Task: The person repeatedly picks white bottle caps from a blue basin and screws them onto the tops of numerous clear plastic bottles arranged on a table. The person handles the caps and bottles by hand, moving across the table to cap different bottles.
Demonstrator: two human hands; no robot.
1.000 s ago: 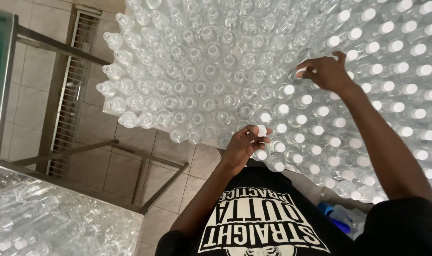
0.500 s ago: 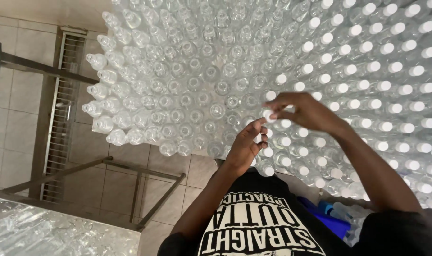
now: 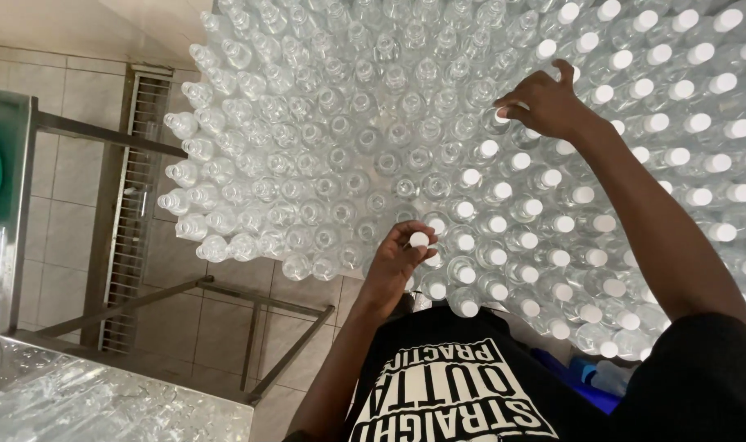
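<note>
White cap (image 3: 419,239) in left hand (image 3: 393,262)

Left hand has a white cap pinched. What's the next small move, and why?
Probably lower the white cap, pinched in the left hand, onto the nearest open bottle. Bottles right of it already wear caps, those left stand open, and the right hand is busy at a capped bottle further off.
</note>
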